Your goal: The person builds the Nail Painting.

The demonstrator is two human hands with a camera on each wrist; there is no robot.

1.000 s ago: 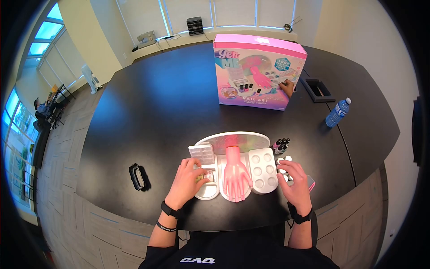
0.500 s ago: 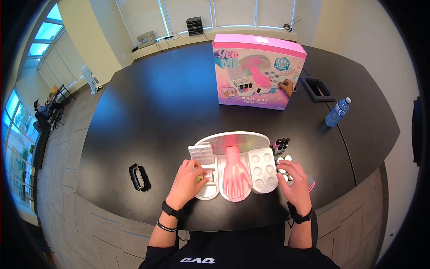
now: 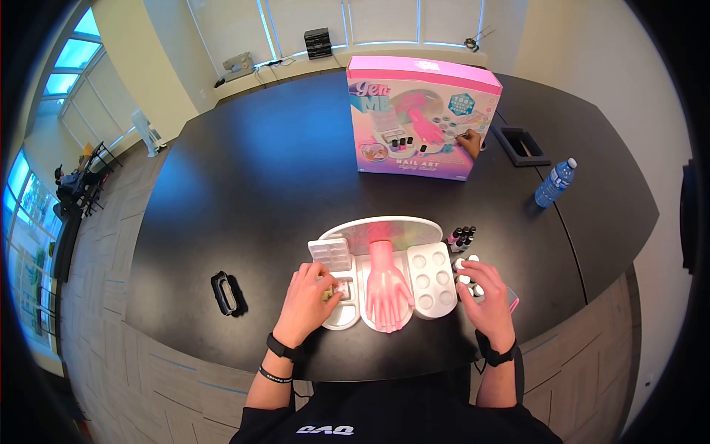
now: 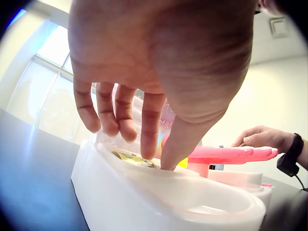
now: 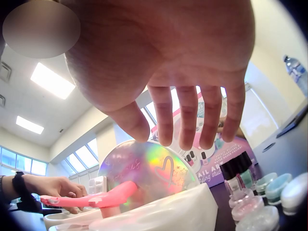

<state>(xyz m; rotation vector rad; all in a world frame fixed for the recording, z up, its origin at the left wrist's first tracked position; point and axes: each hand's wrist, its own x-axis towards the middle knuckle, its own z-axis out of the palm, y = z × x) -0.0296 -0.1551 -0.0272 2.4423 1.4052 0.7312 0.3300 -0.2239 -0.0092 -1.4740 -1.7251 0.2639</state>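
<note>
My left hand (image 3: 305,297) reaches down over the left section of a white nail art station (image 3: 342,317). In the left wrist view its index fingertip and thumb dip close together into a compartment, right at a small camouflage-patterned piece (image 4: 132,159); the other fingers hang loose. A pink model hand (image 3: 387,288) lies palm down in the station's middle, before a shiny iridescent panel (image 5: 144,163). My right hand (image 3: 488,300) hovers palm down, fingers relaxed, beside small white-lidded jars (image 3: 473,260), holding nothing. To the left, a lidded tray (image 3: 330,254) stands raised.
Several black-capped nail polish bottles (image 3: 462,237) stand behind the jars. A round-welled palette (image 3: 433,281) forms the station's right side. Farther back are a pink box (image 3: 421,122) and a water bottle (image 3: 555,183). A black strap-like object (image 3: 228,294) lies at left on the dark table (image 3: 244,200).
The head view has shifted slightly. My left thumb and index finger have moved only a little in the compartment. My right hand has stayed in place beside the jars.
</note>
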